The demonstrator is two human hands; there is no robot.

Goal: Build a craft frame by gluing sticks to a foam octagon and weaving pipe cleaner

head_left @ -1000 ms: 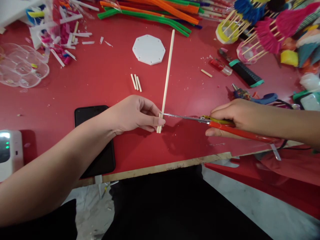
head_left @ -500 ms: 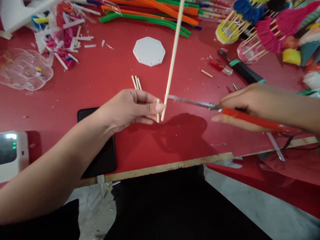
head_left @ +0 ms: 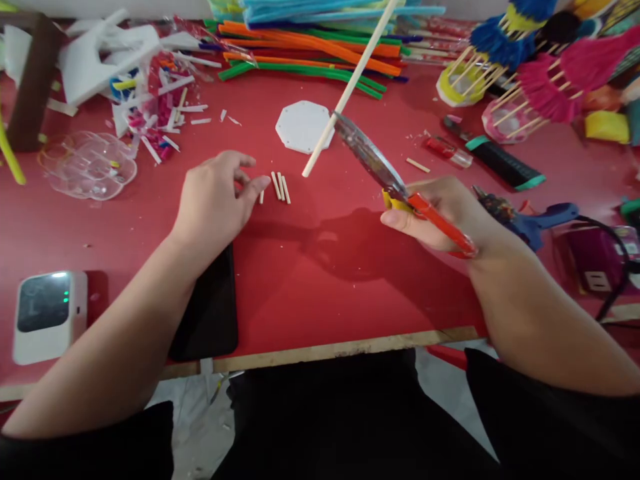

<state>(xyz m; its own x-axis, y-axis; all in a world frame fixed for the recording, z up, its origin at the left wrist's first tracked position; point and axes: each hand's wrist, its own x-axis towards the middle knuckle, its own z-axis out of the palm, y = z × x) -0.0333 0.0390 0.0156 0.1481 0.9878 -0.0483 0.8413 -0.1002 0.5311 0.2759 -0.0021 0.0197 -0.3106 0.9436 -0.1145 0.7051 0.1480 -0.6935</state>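
My left hand (head_left: 215,200) lies low over the red table (head_left: 310,280), fingers loosely spread. Its fingertips are at a short cut wooden stick (head_left: 261,196), beside three more short sticks (head_left: 281,187). My right hand (head_left: 445,213) grips red-and-yellow-handled scissors (head_left: 380,167), blades pointing up and left. A long wooden stick (head_left: 345,93) slants up off the table, touching the blade tips. I cannot tell whether the blades clamp it. A white octagonal plate (head_left: 300,127) lies behind the stick.
A black phone (head_left: 210,313) lies under my left forearm, with a white device (head_left: 47,313) at the left edge. Pipe cleaners (head_left: 310,53) lie at the back, a clear tray (head_left: 90,167) at left, a glue gun (head_left: 530,220), knife (head_left: 500,163) and tasselled crafts (head_left: 530,73) at right.
The scissors cut a short piece off the long stick. My left hand carried it up and left to the other short sticks. My right hand swung the scissors and the long stick upward.
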